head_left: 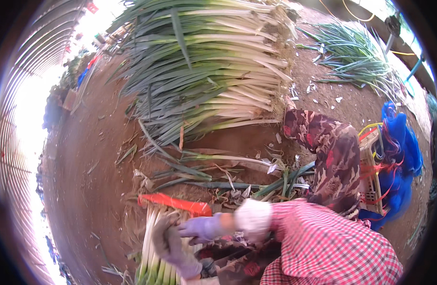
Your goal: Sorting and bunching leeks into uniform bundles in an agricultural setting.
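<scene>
A bundle of long green onions (151, 228) lies before me, white stalks toward a red plastic strip (175, 203) and green parts toward the bottom edge. My left hand (167, 242), in a grey and lavender glove, curves over the white stalks; blur hides whether its fingers grip them. My right hand (201, 228), in a purple glove, reaches in from the right, its fingertips at the left glove. Whether it holds anything is unclear. Its arm wears a checked sleeve (311, 228) with a white cuff (253, 214).
A large heap of green onions (218, 71) lies above, roots to the right. Loose leaves and stalks (204, 174) litter the soil between. Another onion pile (354, 53) lies upper right. By my patterned trouser leg (332, 153) stand a plastic crate (371, 174) and blue netting (400, 171).
</scene>
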A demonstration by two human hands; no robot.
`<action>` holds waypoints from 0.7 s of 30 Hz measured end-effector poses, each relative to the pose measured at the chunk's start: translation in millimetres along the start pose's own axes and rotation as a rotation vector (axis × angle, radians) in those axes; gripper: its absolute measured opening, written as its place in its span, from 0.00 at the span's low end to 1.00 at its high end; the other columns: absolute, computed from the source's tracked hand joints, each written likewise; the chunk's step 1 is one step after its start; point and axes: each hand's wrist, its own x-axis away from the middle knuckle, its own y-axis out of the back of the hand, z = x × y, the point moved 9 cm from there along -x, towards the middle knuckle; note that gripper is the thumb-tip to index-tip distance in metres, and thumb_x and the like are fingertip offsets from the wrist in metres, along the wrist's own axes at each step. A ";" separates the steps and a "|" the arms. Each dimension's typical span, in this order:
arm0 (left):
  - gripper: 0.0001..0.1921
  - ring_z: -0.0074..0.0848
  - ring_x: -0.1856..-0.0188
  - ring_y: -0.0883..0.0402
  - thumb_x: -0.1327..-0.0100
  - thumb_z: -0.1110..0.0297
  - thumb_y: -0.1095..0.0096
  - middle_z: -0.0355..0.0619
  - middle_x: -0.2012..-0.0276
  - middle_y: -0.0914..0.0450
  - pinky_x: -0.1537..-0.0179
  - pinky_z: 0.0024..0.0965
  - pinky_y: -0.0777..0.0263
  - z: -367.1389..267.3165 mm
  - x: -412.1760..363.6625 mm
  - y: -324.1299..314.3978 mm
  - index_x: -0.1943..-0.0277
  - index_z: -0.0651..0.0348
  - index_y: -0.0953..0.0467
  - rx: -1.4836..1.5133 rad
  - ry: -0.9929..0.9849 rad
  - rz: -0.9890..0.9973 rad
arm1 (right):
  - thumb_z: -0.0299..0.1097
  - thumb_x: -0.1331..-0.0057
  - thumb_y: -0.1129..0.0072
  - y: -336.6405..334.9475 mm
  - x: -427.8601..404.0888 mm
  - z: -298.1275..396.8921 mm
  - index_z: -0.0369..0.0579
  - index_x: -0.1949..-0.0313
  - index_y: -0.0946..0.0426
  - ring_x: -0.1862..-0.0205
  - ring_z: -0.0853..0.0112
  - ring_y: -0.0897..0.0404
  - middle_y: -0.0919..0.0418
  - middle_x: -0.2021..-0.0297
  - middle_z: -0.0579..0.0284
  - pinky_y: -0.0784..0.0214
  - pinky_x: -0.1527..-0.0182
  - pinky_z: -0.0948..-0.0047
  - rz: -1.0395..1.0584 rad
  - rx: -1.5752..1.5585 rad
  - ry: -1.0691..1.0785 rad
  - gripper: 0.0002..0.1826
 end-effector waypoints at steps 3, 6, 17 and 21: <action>0.08 0.28 0.61 0.23 0.34 0.77 0.45 0.46 0.62 0.22 0.54 0.31 0.27 59.4 -16.0 -52.9 0.53 0.67 0.25 0.295 0.333 -0.033 | 0.30 0.37 0.46 87.4 97.8 -66.0 0.51 0.42 0.28 0.47 0.56 0.23 0.23 0.48 0.50 0.31 0.44 0.63 -0.376 -0.159 -0.112 0.22; 0.09 0.24 0.63 0.22 0.35 0.76 0.40 0.47 0.63 0.20 0.58 0.26 0.26 87.5 -22.1 -87.5 0.53 0.67 0.24 0.272 0.409 0.178 | 0.36 0.39 0.43 141.0 226.9 -211.5 0.49 0.52 0.21 0.58 0.50 0.19 0.19 0.61 0.44 0.27 0.56 0.58 -0.232 0.355 -1.014 0.16; 0.09 0.17 0.65 0.21 0.37 0.81 0.40 0.43 0.63 0.18 0.63 0.19 0.27 162.6 -27.5 -118.7 0.54 0.66 0.22 0.102 0.843 0.258 | 0.55 0.40 0.44 156.7 309.5 -322.1 0.53 0.49 0.23 0.50 0.57 0.20 0.19 0.52 0.50 0.27 0.51 0.58 0.184 0.309 -1.556 0.26; 0.09 0.16 0.62 0.23 0.35 0.80 0.40 0.37 0.63 0.18 0.57 0.19 0.28 142.4 -32.9 -140.2 0.53 0.64 0.21 0.020 0.803 0.349 | 0.53 0.34 0.52 255.1 317.3 -308.6 0.51 0.38 0.32 0.44 0.54 0.24 0.27 0.42 0.47 0.30 0.45 0.59 -0.270 0.931 -1.257 0.30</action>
